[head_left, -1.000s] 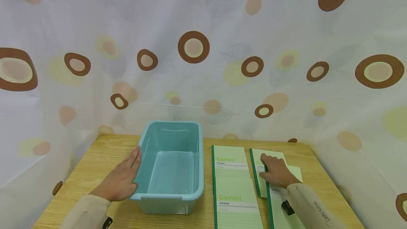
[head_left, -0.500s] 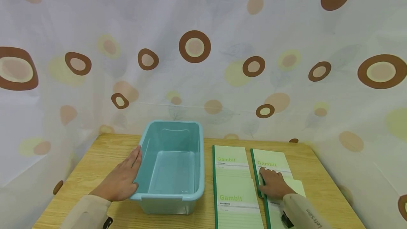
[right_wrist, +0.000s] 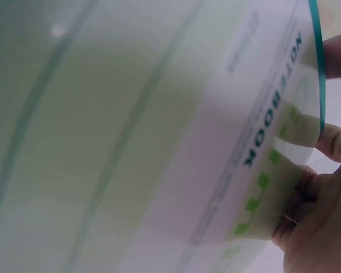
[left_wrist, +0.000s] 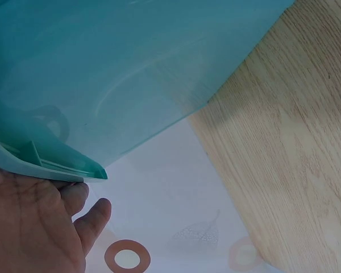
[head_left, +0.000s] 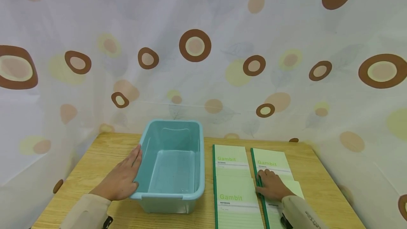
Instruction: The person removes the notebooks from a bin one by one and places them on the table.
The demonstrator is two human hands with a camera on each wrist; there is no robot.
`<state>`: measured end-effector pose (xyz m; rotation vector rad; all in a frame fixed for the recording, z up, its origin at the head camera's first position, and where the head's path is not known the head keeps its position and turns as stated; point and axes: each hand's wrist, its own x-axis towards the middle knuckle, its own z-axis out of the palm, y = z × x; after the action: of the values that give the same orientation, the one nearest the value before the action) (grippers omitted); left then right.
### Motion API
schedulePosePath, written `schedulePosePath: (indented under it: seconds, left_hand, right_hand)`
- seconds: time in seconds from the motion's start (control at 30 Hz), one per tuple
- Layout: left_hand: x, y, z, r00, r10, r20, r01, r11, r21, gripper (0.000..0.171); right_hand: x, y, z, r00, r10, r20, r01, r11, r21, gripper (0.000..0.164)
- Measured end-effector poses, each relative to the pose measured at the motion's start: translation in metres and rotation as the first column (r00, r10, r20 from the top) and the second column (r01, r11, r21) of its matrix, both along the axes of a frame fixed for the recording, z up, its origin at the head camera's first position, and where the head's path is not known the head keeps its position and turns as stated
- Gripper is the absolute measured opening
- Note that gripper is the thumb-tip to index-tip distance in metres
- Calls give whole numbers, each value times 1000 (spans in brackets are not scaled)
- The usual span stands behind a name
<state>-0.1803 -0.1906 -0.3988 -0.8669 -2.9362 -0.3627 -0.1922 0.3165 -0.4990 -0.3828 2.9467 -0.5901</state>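
Note:
A light blue plastic bin (head_left: 173, 196) stands left of centre. My left hand (head_left: 119, 179) rests along its left rim, fingers stretched out; in the left wrist view the palm (left_wrist: 31, 227) lies against the rim's outer side. On the right, my right hand (head_left: 271, 185) holds the upper left part of a pale green notebook (head_left: 275, 218) with a green spine. That notebook overlaps the lower part of a "Gambit" notebook (head_left: 270, 156) behind it. The right wrist view has the held notebook's cover (right_wrist: 159, 142) up close, fingers curled at its top edge and thumb by the spine.
Two more matching notebooks, a back one (head_left: 230, 154) and a front one (head_left: 238, 193), overlap between the bin and my right hand. Everything stands on a wooden table (head_left: 105, 151). A patterned white sheet (head_left: 222, 27) hangs behind and at both sides.
My right hand has moved toward me and slightly left with the notebook, uncovering the "Gambit" print on the one behind. My left hand has stayed at the bin's rim.

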Motion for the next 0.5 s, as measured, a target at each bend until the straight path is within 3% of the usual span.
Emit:
schedulePosePath:
  seconds: [0.23, 0.5]
  left_hand:
    - [1, 0, 1, 1000, 4, 27, -4, 1000, 7, 75]
    - [2, 1, 2, 1000, 11, 19, -12, 1000, 6, 75]
  right_hand:
    - [4, 0, -3, 998, -36, -53, 39, 997, 63, 37]
    - [8, -2, -1, 989, -28, -147, 38, 997, 66, 30]
